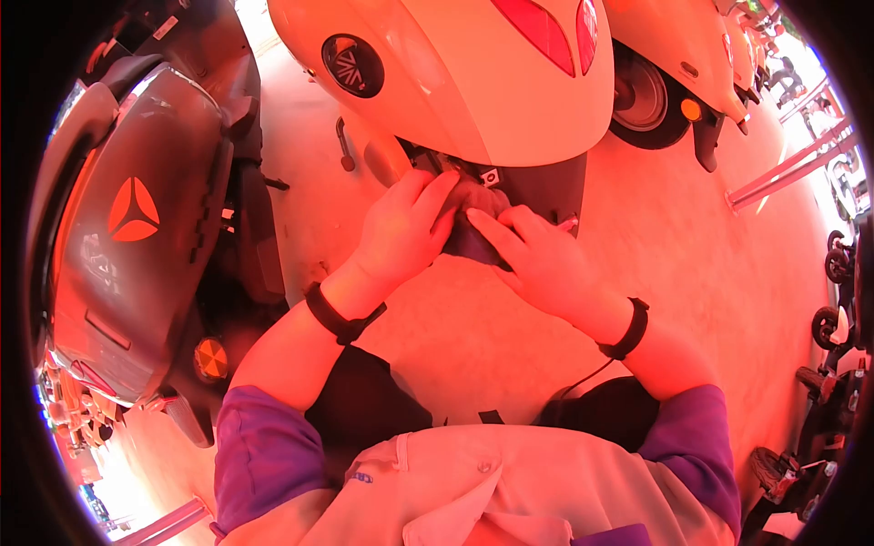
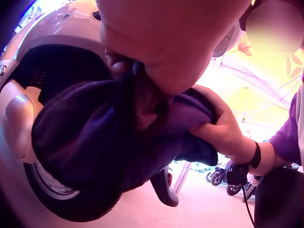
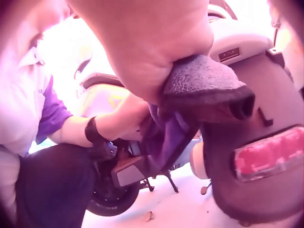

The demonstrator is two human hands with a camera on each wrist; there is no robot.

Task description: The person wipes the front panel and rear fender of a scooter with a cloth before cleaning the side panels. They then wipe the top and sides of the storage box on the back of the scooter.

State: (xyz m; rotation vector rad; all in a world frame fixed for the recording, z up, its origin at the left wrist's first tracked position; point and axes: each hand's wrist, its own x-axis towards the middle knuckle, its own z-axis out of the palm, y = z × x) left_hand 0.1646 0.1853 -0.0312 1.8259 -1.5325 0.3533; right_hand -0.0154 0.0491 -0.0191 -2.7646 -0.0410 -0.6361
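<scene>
A dark purple cloth [image 1: 472,244] is bunched between my two hands, just below the rear of a white scooter [image 1: 455,82]. My left hand [image 1: 405,223] grips one side of the cloth. On the other side my right hand [image 1: 551,268] holds it, with the index finger reaching over the folds. From the left wrist, the cloth [image 2: 80,137] hangs wide in front of the scooter's wheel [image 2: 71,199]. The right wrist view shows a fuzzy patch of the cloth [image 3: 204,76] sticking out from under my right hand [image 3: 147,42], close to the dark rear fender [image 3: 223,161].
A dark scooter [image 1: 137,218] with a three-part orange emblem stands close on the left. Another pale scooter [image 1: 674,55] is parked at the back right. A red reflector [image 3: 270,154] sits on the fender. Metal rails [image 1: 792,173] run along the right side.
</scene>
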